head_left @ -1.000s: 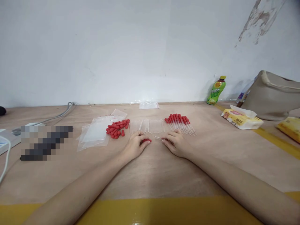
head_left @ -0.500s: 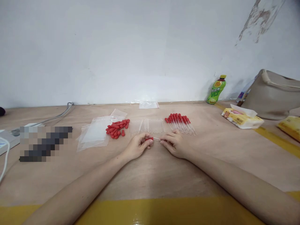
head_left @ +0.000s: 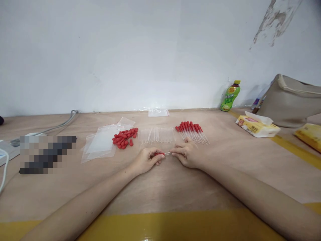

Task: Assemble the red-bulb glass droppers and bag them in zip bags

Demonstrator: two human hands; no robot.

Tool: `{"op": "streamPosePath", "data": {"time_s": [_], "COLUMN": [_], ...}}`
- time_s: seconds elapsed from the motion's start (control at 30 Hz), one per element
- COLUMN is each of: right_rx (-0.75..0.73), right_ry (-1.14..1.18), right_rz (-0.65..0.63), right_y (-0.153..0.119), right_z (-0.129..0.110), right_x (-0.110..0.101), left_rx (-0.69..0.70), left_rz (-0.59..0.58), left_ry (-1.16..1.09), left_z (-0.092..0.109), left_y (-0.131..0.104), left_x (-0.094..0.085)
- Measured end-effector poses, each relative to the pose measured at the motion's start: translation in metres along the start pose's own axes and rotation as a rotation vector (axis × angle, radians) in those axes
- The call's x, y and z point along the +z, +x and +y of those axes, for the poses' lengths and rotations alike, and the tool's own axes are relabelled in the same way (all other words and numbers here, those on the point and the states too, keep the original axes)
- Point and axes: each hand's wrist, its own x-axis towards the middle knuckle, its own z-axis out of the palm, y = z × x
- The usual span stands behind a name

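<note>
Between thumb and fingers, my left hand (head_left: 148,159) grips a red rubber dropper bulb (head_left: 159,154). From the bulb's right end a thin glass tube (head_left: 167,153) runs to my right hand (head_left: 186,154), whose thumb and fingertips pinch its far part. How deep the tube sits in the bulb is hidden. Beyond my hands lies a row of clear glass tubes (head_left: 156,135), with a heap of loose red bulbs (head_left: 122,138) to its left. Right of the row rest several droppers (head_left: 192,130), red bulbs fitted on their tubes and pointing away from me.
Clear zip bags (head_left: 101,140) lie left of the bulbs, another bag (head_left: 158,112) by the wall. A pixelated dark object (head_left: 50,155) and cables (head_left: 59,125) are at left. At right stand a green drink bottle (head_left: 230,96), a tissue pack (head_left: 257,126) and a beige bag (head_left: 288,100).
Both hands have come slightly nearer to me with the bulb and tube. The right hand's fingers look straighter along the tube. The things on the table have stayed in place.
</note>
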Motion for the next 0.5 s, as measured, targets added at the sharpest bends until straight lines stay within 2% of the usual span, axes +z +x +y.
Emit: {"op": "streamPosePath", "data": {"time_s": [0.1, 0.23, 0.37, 0.5], "right_rx": [-0.007, -0.006, 0.064, 0.038], "right_ry": [-0.069, 0.009, 0.14, 0.174], "right_rz": [0.062, 0.07, 0.07, 0.088], "right_y": [0.0003, 0.0, -0.0014, 0.0007], "right_z": [-0.0063, -0.005, -0.0002, -0.0016], "right_x": [0.0048, 0.0069, 0.0038, 0.0034], "left_rx": [0.007, 0.049, 0.066, 0.06], "left_rz": [0.057, 0.115, 0.111, 0.088], "left_ry": [0.069, 0.123, 0.168, 0.202], "left_z": [-0.0022, -0.0049, -0.0034, -0.0018], "left_y": [0.0013, 0.0039, 0.0044, 0.0031], "left_x": [-0.0004, -0.0035, -0.0055, -0.0048]}}
